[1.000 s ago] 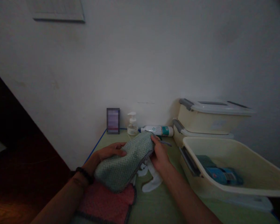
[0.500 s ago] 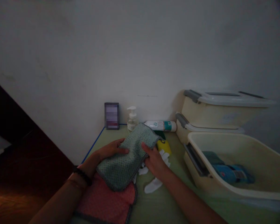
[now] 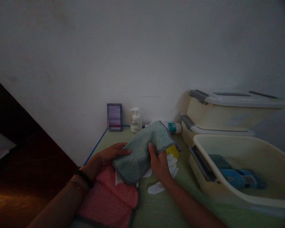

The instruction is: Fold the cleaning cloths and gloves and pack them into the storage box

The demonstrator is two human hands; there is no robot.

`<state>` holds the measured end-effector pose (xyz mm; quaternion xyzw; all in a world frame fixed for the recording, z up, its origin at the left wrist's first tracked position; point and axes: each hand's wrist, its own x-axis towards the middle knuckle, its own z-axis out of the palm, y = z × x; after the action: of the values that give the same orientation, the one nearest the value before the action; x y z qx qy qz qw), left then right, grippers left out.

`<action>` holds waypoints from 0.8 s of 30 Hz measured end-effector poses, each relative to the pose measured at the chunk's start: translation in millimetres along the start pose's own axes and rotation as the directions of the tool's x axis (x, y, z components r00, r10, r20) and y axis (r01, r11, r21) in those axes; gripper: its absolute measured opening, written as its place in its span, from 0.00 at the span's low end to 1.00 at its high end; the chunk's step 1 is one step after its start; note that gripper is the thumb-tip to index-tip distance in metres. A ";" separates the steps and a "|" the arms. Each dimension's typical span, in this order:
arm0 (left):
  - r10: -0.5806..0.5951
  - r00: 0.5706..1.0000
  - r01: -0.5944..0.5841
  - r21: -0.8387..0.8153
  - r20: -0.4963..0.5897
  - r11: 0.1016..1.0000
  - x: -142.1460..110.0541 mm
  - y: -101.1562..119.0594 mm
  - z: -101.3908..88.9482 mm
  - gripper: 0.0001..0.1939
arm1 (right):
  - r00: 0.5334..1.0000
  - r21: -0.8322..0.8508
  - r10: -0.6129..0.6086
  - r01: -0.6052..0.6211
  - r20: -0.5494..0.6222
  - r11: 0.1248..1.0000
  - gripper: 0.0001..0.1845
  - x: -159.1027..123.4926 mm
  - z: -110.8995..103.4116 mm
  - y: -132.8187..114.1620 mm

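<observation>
A grey-green cleaning cloth (image 3: 140, 155) with a checked edge is held up in front of me by both hands. My left hand (image 3: 112, 154) grips its left side, thumb on top and fingers hidden underneath. On the right, my right hand (image 3: 159, 164) pinches the cloth with the thumb over its face. Below lies a red cloth (image 3: 106, 202) with a dark edge, flat on the table and partly under my left wrist. White gloves (image 3: 156, 188) rest beneath and to the right of the held cloth. Behind them a yellow item (image 3: 173, 151) is partly covered.
Along the wall stand a dark-framed screen (image 3: 114, 117), a pump bottle (image 3: 136, 120) and a lying white-and-teal bottle (image 3: 174, 128). At right is an open cream bin (image 3: 197, 167) holding a blue package (image 3: 242, 179). Lidded bins (image 3: 228, 114) are stacked behind it.
The held cloth has shifted right, its far corner now covering more of the lying bottle and the yellow item. My right hand has moved slightly right. More of the red cloth shows.
</observation>
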<state>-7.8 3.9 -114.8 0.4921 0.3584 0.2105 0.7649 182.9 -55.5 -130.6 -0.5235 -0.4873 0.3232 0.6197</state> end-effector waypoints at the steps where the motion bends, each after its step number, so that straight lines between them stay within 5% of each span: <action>1: -0.001 1.000 0.001 -0.008 -0.006 1.000 -0.1 0.6 0.5 0.22 | 0.999 -0.013 -0.015 0.016 0.034 1.000 0.21 -2.5 -0.3 -1.0; 6: -0.012 0.999 0.011 -0.027 -0.036 1.000 0.3 3.2 1.6 0.18 | 0.992 -0.054 -0.057 0.063 0.112 0.997 0.16 -11.2 -0.9 0.6; 17: -0.039 0.998 0.038 -0.023 -0.042 0.999 1.0 -0.8 -3.0 0.16 | 0.998 0.006 -0.003 0.004 -0.061 1.000 0.17 6.0 -1.1 9.8; 22: -0.020 0.996 0.018 -0.029 -0.084 0.999 0.9 -3.0 -2.8 0.14 | 0.979 -0.005 -0.139 0.141 0.147 0.990 0.16 10.0 -8.8 -3.9; 24: 0.009 0.995 -0.013 -0.032 -0.095 0.999 0.9 -3.4 -2.6 0.14 | 0.892 -0.024 -0.281 0.309 0.356 0.951 0.27 8.0 -14.6 -5.5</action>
<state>-9.3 4.6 -118.9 0.4709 0.3881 0.2438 0.7538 198.7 -54.4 -122.8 -0.4025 -0.6753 0.2932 0.5441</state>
